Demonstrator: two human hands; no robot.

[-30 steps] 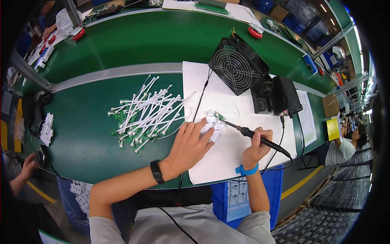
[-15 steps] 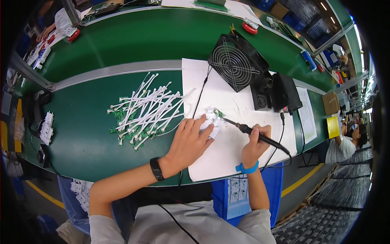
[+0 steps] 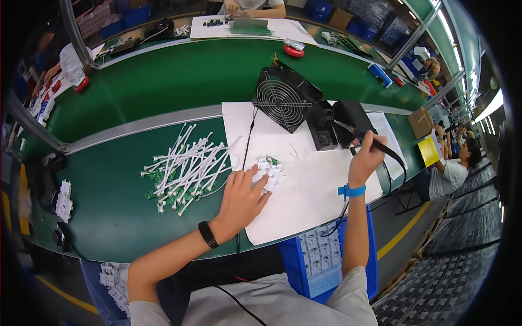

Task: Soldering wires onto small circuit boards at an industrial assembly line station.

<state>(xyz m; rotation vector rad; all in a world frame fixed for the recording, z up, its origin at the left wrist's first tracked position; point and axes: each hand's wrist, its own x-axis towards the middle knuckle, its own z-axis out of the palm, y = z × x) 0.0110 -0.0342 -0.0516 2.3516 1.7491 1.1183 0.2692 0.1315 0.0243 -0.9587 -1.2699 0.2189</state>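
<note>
My left hand [image 3: 239, 200] lies over a white plastic housing [image 3: 273, 175] on the white sheet, fingers and thumb holding it against the surface. A small green circuit board [image 3: 272, 160] shows at the housing's far end. My right hand [image 3: 365, 163] is closed around a soldering iron [image 3: 359, 133], raised over the right part of the bench. The iron's metal tip points left, toward the black iron stand [image 3: 322, 135]; whether it touches the stand I cannot tell. Left of my left hand is a pile of white cables [image 3: 187, 165] with green boards at their ends.
A black fan [image 3: 283, 100] with a wire grille stands behind the housing, beside a black box [image 3: 350, 119]. Another white housing [image 3: 64, 201] lies at the bench's far left. Under the front edge is a blue bin [image 3: 296, 266]. A seated person [image 3: 454, 168] is at the right.
My right hand has lifted the soldering iron away from the housing, moving right and farther toward the stand. My left hand stays on the housing. The whole view has shifted.
</note>
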